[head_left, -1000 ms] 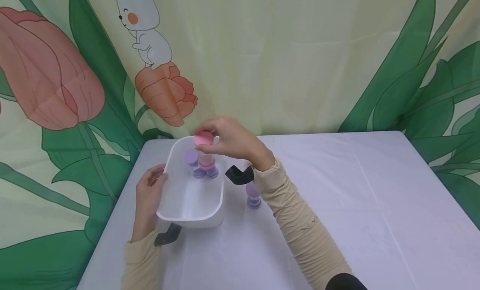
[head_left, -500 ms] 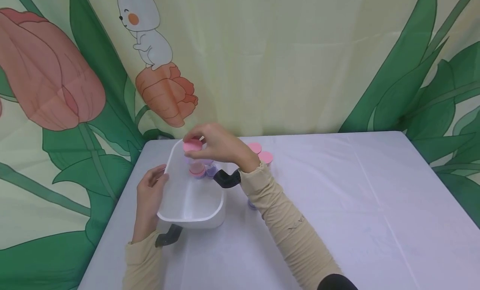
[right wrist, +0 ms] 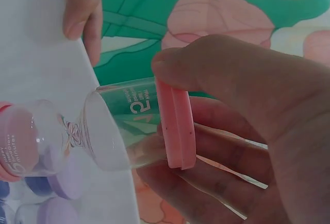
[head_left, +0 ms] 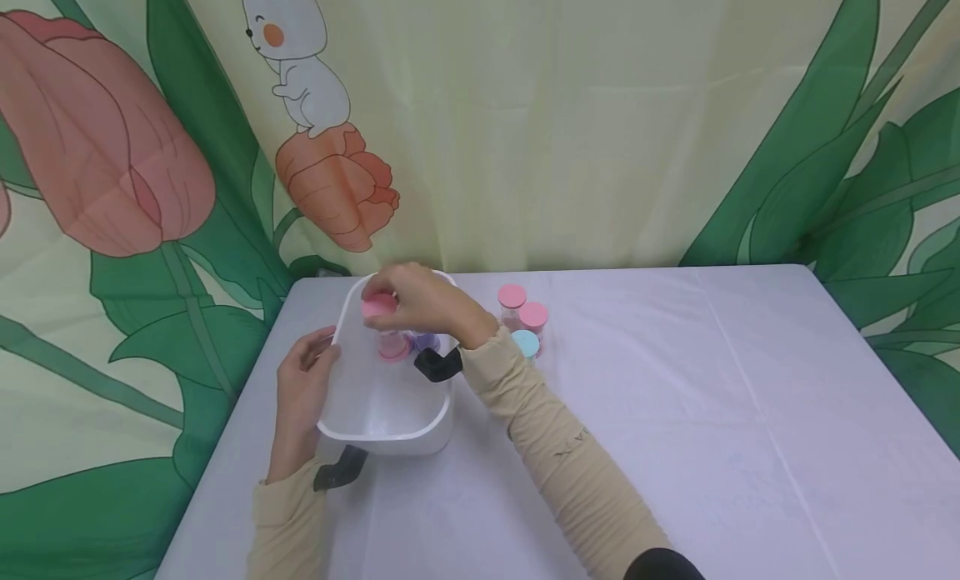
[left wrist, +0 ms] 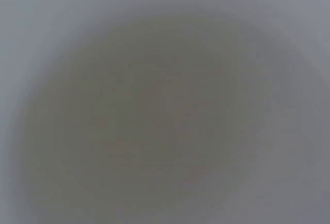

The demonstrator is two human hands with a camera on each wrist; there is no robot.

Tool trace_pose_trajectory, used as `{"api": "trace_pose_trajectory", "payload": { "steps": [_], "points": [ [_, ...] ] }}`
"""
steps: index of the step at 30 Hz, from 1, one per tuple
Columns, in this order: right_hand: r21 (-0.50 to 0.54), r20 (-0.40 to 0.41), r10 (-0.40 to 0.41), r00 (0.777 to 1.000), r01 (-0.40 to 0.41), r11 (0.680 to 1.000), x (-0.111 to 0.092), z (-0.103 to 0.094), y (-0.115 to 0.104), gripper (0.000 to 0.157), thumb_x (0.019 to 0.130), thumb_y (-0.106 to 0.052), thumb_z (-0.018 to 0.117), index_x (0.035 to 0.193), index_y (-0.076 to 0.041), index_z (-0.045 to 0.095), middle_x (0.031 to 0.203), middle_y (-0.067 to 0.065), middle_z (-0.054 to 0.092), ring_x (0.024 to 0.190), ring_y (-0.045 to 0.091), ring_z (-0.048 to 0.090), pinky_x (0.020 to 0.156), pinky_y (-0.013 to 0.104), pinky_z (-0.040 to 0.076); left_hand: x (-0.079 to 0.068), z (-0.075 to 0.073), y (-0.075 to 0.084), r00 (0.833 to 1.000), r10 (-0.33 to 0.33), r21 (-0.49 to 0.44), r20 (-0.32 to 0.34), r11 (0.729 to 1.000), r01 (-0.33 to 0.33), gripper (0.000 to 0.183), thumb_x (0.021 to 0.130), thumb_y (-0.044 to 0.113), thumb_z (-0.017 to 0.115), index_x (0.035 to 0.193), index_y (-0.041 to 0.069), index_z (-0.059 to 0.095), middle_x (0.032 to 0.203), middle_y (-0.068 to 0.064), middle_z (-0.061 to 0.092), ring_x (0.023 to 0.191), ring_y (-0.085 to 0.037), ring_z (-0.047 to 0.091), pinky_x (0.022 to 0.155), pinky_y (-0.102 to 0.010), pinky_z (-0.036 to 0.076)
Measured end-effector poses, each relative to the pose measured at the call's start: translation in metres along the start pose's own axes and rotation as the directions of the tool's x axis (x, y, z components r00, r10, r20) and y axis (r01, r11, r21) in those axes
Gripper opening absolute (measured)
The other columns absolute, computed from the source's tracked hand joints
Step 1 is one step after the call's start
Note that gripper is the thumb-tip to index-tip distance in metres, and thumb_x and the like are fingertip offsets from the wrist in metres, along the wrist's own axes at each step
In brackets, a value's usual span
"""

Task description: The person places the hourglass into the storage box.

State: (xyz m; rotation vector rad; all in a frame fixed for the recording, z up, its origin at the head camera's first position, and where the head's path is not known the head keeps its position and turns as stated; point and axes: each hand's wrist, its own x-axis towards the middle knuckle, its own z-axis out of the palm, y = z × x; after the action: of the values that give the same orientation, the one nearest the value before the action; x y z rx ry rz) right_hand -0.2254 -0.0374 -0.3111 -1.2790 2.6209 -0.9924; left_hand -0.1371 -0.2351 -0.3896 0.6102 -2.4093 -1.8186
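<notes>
My right hand [head_left: 420, 301] grips a pink-capped hourglass [right wrist: 178, 128] by its upper cap, thumb on one side and fingers on the other. The hourglass has clear glass, pink sand and the printed word "minutes". It is held upright inside the far half of a white plastic tub [head_left: 375, 441]. Beside its lower end are purple hourglasses [head_left: 427, 342], partly covered by my hand; their lilac caps [right wrist: 59, 212] show in the right wrist view. My left hand [head_left: 303, 376] holds the tub's left rim between thumb and fingers. The left wrist view is only a grey blur.
Right of the tub, two pink-capped hourglasses [head_left: 534, 315] and a blue-capped one [head_left: 527, 342] stand on the white-covered table [head_left: 675, 413], partly behind my right sleeve [head_left: 555, 430]. A printed curtain [head_left: 562, 147] hangs along the table's far edge.
My right hand has moved left and lower into the tub with the pink hourglass. The hourglasses on the table have come into view past my forearm, which now hides a purple one. My left hand stays put.
</notes>
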Motion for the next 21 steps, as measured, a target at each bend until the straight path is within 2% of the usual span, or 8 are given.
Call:
{"api": "trace_pose_trajectory", "payload": {
  "steps": [4, 10, 21],
  "points": [
    [0.016, 0.014, -0.019, 1.0, 0.019, 1.0, 0.002, 0.006, 0.003, 0.027, 0.088, -0.021, 0.071, 0.111, -0.008, 0.073, 0.099, 0.0, 0.07, 0.087, 0.013, 0.058, 0.075, 0.019, 0.046, 0.0, 0.0, 0.0, 1.0, 0.003, 0.0, 0.0, 1.0, -0.003, 0.041, 0.101, 0.036, 0.051, 0.14, 0.022, 0.053, 0.139, -0.005, 0.058, 0.114, -0.023, 0.061, 0.077, -0.022, 0.057],
    [0.056, 0.052, -0.025, 0.998, 0.022, 0.998, 0.005, 0.014, 0.008, 0.025, 0.087, -0.017, 0.072, 0.11, -0.005, 0.072, 0.1, 0.003, 0.069, 0.088, 0.013, 0.057, 0.075, 0.017, 0.045, 0.0, 0.001, 0.0, 1.0, 0.0, 0.001, 0.006, 1.0, 0.0, 0.042, 0.101, 0.037, 0.051, 0.141, 0.022, 0.052, 0.14, -0.004, 0.057, 0.116, -0.024, 0.06, 0.081, -0.026, 0.057],
    [-0.045, 0.151, -0.008, 0.988, 0.015, 0.999, 0.015, 0.026, 0.013, 0.027, 0.086, -0.018, 0.073, 0.109, -0.004, 0.072, 0.096, 0.003, 0.07, 0.084, 0.013, 0.056, 0.076, 0.017, 0.043, 0.0, 0.003, -0.001, 1.0, 0.026, -0.013, -0.013, 1.0, -0.026, 0.04, 0.101, 0.034, 0.052, 0.138, 0.02, 0.055, 0.138, -0.005, 0.059, 0.112, -0.022, 0.063, 0.076, -0.022, 0.057]
  ]
}}
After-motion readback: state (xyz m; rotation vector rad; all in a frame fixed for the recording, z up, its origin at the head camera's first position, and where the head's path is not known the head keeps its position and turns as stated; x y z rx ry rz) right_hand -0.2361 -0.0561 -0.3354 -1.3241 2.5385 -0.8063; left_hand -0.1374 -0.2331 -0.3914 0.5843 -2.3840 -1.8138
